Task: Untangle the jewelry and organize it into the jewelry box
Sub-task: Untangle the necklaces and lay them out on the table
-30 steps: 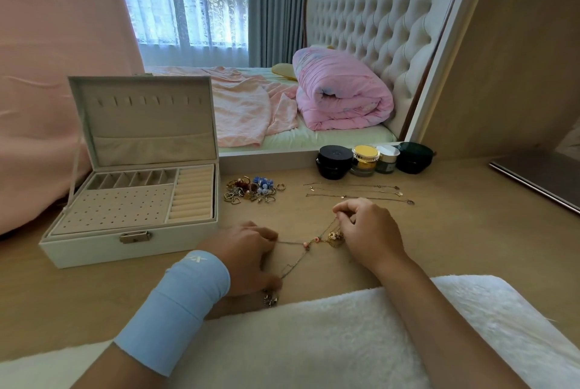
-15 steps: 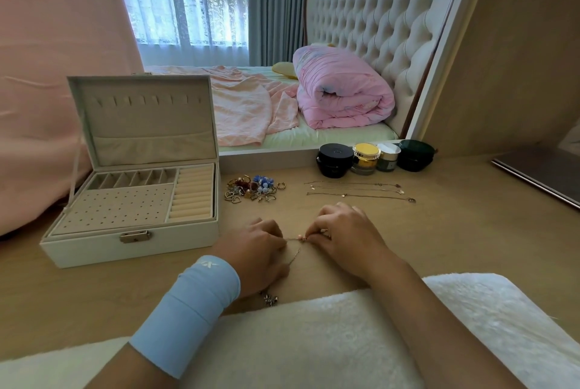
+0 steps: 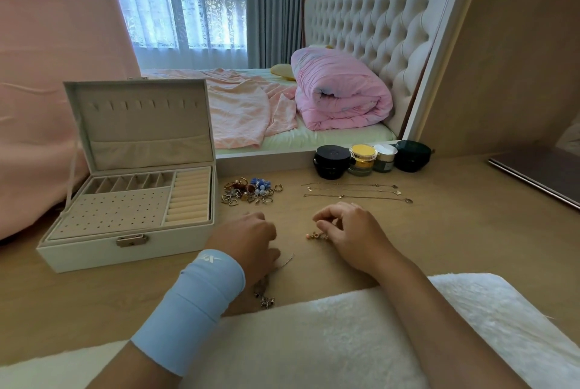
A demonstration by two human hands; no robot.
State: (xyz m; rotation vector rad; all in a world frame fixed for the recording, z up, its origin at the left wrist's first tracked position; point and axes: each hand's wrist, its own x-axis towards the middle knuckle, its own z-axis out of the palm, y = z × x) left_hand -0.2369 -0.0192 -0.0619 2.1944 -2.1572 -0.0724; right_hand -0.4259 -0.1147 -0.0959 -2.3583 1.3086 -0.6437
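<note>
A white jewelry box (image 3: 94, 252) stands open at the left of the wooden desk, its trays bare. My left hand (image 3: 248, 241), with a blue wristband, lies curled on the desk. A thin chain (image 3: 288, 260) runs out from under its thumb, and small charms (image 3: 266, 299) lie just below the hand. My right hand (image 3: 351, 230) is curled a little to the right, its thumb against a short beaded piece of gold chain (image 3: 315, 235). Both hands' fingertips are partly hidden.
A pile of rings and earrings (image 3: 251, 191) lies beside the box. Three thin chains (image 3: 354, 191) are laid out straight behind my right hand. Several cosmetic jars (image 3: 332, 162) stand at the mirror's foot. A fluffy white cushion (image 3: 314, 341) covers the near edge.
My hands met at the middle over the chain, then drew apart. The right hand moved right with the beaded piece; the left stayed on the thin chain.
</note>
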